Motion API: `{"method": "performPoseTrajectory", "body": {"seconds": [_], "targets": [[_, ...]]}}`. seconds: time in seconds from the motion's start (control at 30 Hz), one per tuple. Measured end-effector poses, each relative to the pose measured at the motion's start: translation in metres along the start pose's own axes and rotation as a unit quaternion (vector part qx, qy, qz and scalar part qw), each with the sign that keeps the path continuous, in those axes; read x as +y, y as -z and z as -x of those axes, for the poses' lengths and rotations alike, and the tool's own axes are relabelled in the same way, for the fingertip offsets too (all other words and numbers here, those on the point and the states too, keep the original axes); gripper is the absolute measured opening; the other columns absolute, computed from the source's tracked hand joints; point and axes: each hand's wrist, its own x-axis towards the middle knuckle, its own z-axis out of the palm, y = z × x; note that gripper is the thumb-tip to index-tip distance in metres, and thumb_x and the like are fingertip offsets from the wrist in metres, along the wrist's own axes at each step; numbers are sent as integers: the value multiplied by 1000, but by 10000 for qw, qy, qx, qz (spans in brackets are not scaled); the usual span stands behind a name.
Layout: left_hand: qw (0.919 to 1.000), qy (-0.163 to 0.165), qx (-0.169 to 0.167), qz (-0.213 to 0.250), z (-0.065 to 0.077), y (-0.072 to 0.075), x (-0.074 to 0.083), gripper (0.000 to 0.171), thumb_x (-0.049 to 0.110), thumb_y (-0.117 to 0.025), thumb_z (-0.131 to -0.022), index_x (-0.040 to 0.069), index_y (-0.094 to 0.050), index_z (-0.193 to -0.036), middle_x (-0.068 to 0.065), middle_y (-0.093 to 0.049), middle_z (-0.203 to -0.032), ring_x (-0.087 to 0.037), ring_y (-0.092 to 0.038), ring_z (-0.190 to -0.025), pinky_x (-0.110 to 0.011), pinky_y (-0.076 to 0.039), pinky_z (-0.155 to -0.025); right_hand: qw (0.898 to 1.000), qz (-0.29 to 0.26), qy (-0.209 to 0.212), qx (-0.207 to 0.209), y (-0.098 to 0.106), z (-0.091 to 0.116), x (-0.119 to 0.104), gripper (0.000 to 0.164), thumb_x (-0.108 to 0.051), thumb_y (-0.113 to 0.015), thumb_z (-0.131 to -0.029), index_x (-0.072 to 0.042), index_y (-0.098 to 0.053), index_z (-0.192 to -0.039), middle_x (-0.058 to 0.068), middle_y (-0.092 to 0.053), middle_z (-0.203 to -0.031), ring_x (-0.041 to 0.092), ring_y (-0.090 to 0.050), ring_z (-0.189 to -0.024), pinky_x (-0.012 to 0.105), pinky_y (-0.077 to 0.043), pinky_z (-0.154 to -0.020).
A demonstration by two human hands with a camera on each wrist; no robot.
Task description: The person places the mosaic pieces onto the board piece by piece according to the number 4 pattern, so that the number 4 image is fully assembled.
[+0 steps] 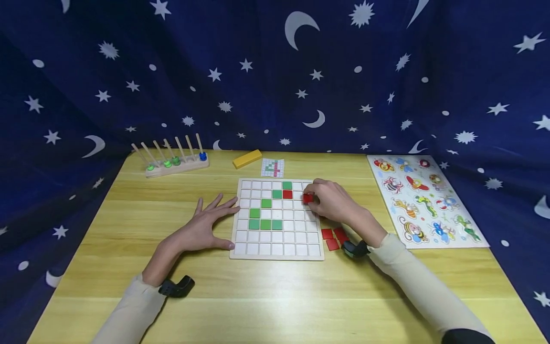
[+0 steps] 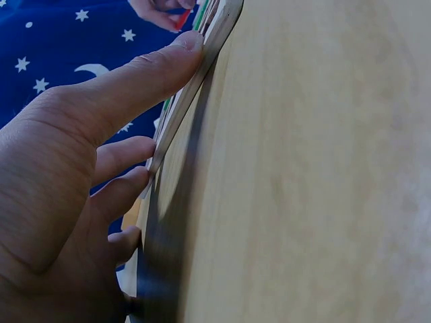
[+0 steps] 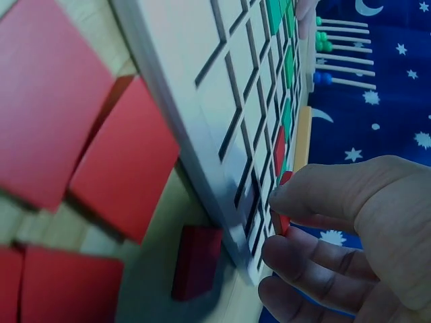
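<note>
A square wooden board [image 1: 234, 239] with a grid of white squares lies in the middle of the table. Several green tiles [image 1: 266, 204] form a slanting line and a short row on it, and one red tile [image 1: 287, 194] sits near the top. My right hand [image 1: 333, 198] pinches another red tile [image 3: 281, 219] between thumb and fingers, over the board's right side. With fingers spread, my left hand [image 1: 199, 229] touches the board's left edge, thumb lower down than the fingertips. Loose red tiles [image 1: 327, 234] lie beside the board's lower right, partly under my right wrist.
Behind the board are a small pattern card [image 1: 272, 168] and a yellow block [image 1: 247, 159]. A peg stand [image 1: 177, 167] with green and blue beads stands at the back left. On the right lies an insect picture puzzle board [image 1: 388, 188]. A starry dark blue cloth [image 1: 258, 62] hangs behind.
</note>
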Motion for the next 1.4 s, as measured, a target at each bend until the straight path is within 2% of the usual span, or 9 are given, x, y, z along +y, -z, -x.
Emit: {"method": "performPoseTrajectory", "body": {"seconds": [0.43, 0.77, 1.07, 1.2, 1.4], "targets": [[9999, -115, 83, 15, -1, 1, 0, 98, 53, -87, -70, 18, -47, -151, -1, -25, -164, -35, -4, -152, -67, 15, -111, 9998, -181, 87, -38, -8, -11, -15, 20, -5, -77, -80, -5, -74, -100, 5, -68, -95, 19, -57, -77, 38, -51, -72], [9999, -103, 80, 0, -1, 0, -2, 97, 54, -87, -71, 17, -46, -151, -2, -25, -164, -35, -3, -152, -67, 15, -111, 9996, -194, 87, -211, -14, -17, -26, 19, -3, -73, -81, -7, -75, -99, 3, -66, -94, 17, -57, -76, 35, -50, -69], [9999, 81, 78, 64, 0, 1, -1, 97, 54, -87, -70, 19, -47, -151, 2, -25, -164, -33, -3, -152, -63, 16, -112, 9992, -118, 271, -280, -20, -23, -33, 19, -3, -74, -83, -7, -75, -101, 4, -64, -94, 17, -56, -77, 34, -50, -66], [9999, 77, 39, 67, 0, 1, -1, 96, 54, -86, -71, 20, -46, -151, 3, -25, -164, -31, -2, -152, -63, 17, -112, 9985, -1, 378, -397, -20, -26, -34, 15, -4, -75, -85, -10, -75, -99, 3, -63, -90, 17, -54, -75, 33, -48, -63], [9999, 50, 10, 92, 0, 0, 0, 95, 53, -87, -71, 20, -47, -151, 3, -25, -164, -31, -2, -152, -64, 16, -111, 9986, 24, 323, -428, -17, -26, -34, 11, -5, -76, -85, -12, -76, -93, 1, -65, -87, 15, -55, -76, 33, -48, -63]]}}
